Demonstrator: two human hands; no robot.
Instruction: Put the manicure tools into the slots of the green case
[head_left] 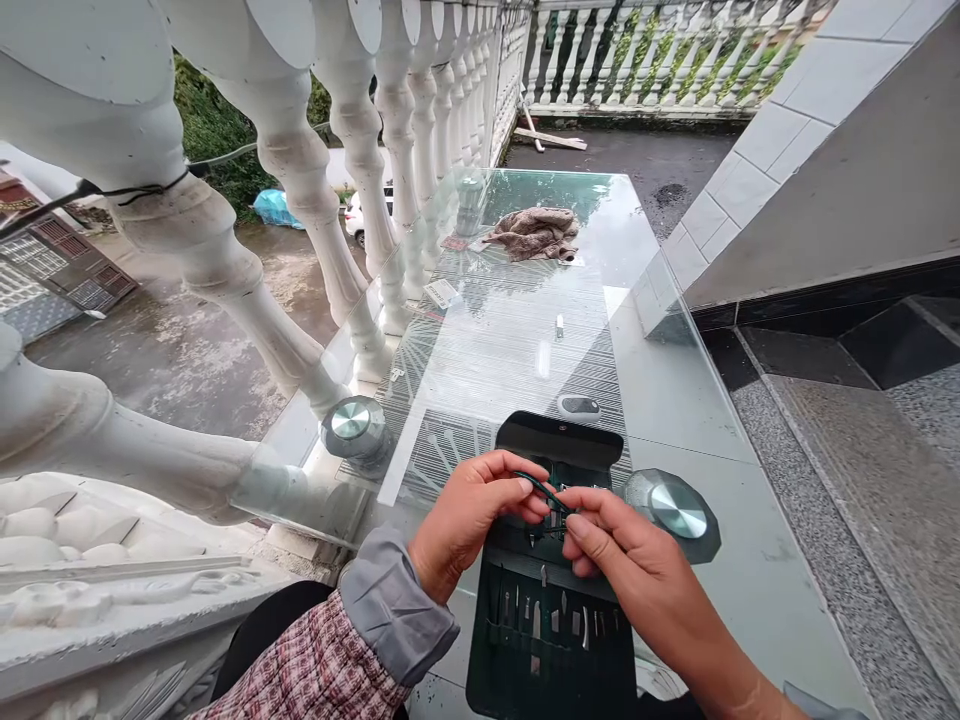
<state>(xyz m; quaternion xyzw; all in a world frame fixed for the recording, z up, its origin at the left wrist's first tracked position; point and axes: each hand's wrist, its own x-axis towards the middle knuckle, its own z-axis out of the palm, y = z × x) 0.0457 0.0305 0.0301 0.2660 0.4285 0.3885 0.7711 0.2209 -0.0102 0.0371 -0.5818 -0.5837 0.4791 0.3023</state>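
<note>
A dark green tool case (559, 640) lies open on the glass table (675, 400), with several small metal tools in its slots. Above it, my left hand (469, 520) and my right hand (622, 560) meet over the case's middle. Both pinch a thin dark tool (544, 492) between their fingertips, the left at its upper end, the right at its lower end. I cannot make out what kind of tool it is.
A brown cloth (536, 233) lies at the table's far end. A small grey device (578, 406) sits just beyond the case. Round metal table fittings (352, 425) (675, 510) flank the case. White balusters (360, 150) stand left, a tiled wall (825, 150) right.
</note>
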